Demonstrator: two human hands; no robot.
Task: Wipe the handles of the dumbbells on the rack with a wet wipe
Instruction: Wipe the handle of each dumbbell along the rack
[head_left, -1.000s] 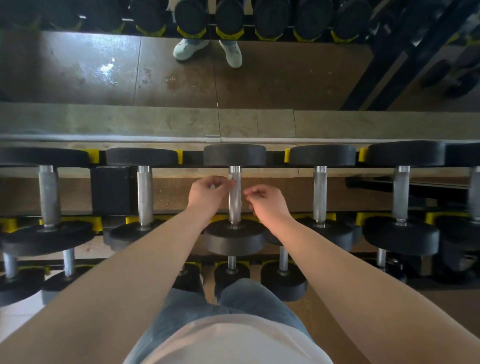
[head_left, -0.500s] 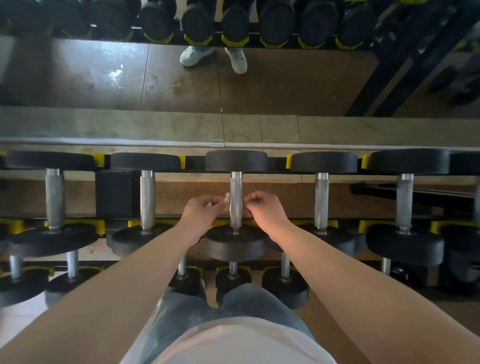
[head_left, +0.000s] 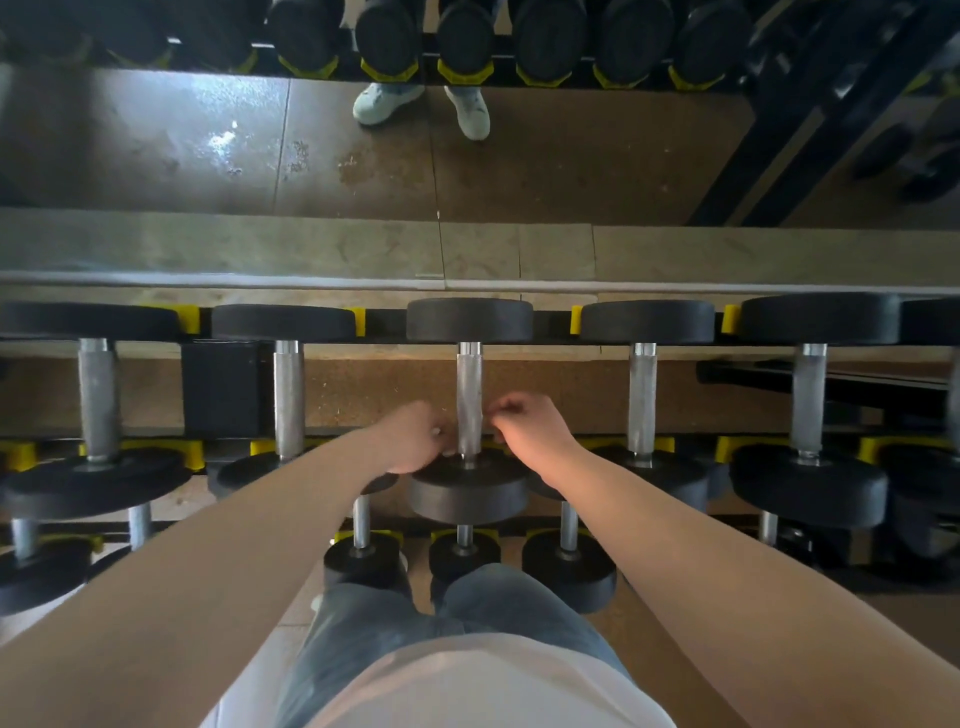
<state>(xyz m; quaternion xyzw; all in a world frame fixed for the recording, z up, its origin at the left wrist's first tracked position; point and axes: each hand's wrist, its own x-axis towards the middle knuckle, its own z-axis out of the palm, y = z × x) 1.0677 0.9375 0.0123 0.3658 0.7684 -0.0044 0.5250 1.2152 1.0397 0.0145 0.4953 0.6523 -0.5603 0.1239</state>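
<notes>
At middle handle (head_left: 469, 395), hands (head_left: 415, 439) (head_left: 530, 434) on wipe (head_left: 439, 431).

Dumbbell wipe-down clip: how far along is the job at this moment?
Done: cannot tell; no handle looks visibly wet or cleaner than the rest. In hand: the left hand pinches a sliver of white wipe by the near end of the middle handle, with the right hand curled on its other side. Left: possibly the neighbouring handles and the lower row.
</notes>
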